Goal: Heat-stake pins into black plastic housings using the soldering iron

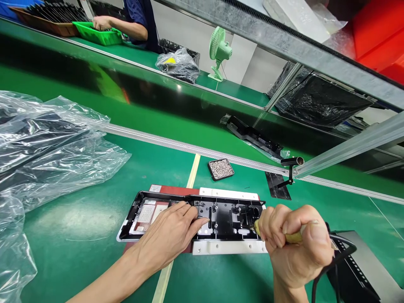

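A long black plastic housing (225,216) with ribs and posts inside lies in a fixture with white side blocks (229,247) and a dark red base (176,190). My left hand (175,225) rests over its middle, fingers bent down onto it and thumb stretched along the inside; the fingertips are partly hidden. My right hand (296,240) is wrapped round a soldering iron (293,237) with a yellow handle and black cord. The iron points down at the housing's right end, its tip hidden. Beyond the housing sits a small black tray (213,177) of tiny metal pieces.
Clear plastic bags (63,160) cover dark parts at left. A black tool holder (288,172) stands by a metal post. Another black part (252,136) lies past the rail. Right, a grey-black panel (362,261). Behind, a green fan (217,50) and a co-worker's hand at a green basket (97,35).
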`<move>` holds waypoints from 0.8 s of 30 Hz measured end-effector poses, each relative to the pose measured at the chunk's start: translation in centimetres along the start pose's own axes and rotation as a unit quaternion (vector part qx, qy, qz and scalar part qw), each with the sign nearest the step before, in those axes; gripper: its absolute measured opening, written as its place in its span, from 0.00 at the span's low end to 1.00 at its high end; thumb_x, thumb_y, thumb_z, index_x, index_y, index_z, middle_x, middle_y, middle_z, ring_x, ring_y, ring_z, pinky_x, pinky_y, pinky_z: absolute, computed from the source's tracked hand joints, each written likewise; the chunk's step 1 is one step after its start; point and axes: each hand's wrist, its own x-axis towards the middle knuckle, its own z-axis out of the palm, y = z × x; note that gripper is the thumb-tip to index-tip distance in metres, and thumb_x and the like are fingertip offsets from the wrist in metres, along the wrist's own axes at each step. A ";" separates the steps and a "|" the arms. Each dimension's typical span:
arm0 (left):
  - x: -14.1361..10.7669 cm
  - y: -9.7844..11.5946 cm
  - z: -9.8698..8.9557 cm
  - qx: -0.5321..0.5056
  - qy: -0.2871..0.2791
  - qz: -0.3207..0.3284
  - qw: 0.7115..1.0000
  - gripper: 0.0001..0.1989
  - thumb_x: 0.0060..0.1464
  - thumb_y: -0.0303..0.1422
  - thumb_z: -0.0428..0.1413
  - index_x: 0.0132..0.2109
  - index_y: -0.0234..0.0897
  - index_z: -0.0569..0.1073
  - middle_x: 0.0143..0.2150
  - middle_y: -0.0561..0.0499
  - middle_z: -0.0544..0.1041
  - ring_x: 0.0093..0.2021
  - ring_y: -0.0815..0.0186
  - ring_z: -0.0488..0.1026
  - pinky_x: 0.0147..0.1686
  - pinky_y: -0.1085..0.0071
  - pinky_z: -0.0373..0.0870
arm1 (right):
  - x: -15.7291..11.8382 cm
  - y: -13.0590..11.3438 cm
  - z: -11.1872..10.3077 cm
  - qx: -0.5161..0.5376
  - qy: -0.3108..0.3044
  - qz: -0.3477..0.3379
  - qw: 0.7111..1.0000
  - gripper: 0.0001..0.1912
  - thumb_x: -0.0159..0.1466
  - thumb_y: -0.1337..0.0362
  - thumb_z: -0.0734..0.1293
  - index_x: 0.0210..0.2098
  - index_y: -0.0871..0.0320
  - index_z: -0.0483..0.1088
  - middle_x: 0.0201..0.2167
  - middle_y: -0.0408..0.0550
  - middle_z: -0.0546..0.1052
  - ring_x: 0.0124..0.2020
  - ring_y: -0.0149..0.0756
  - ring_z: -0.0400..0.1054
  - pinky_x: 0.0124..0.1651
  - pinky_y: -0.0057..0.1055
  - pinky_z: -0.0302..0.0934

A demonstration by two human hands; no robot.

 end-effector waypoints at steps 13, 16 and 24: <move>0.0 -0.1 0.1 -0.001 -0.014 0.006 1.000 0.16 0.74 0.37 0.45 0.36 0.40 0.67 0.31 0.52 0.72 0.33 0.59 0.69 0.33 0.62 0.61 | 0.1 -0.1 -0.5 0.003 -0.023 0.009 1.000 0.16 0.67 0.56 0.65 0.24 0.56 0.69 0.13 0.37 0.61 0.14 0.27 0.53 0.18 0.25 0.52; 0.0 -0.1 0.1 -0.003 -0.014 0.001 1.000 0.16 0.74 0.37 0.45 0.35 0.40 0.67 0.30 0.52 0.71 0.32 0.60 0.68 0.32 0.62 0.61 | 0.1 -0.1 -0.7 0.004 -0.036 0.013 0.999 0.17 0.68 0.55 0.64 0.25 0.56 0.68 0.13 0.37 0.62 0.15 0.27 0.54 0.19 0.25 0.53; -0.1 -0.1 0.0 0.002 -0.003 0.011 1.000 0.16 0.74 0.36 0.46 0.35 0.40 0.68 0.30 0.53 0.71 0.31 0.60 0.68 0.32 0.63 0.61 | 0.5 -0.5 -1.2 0.017 -0.100 0.017 0.995 0.16 0.68 0.57 0.62 0.26 0.56 0.71 0.14 0.38 0.63 0.15 0.28 0.54 0.19 0.27 0.56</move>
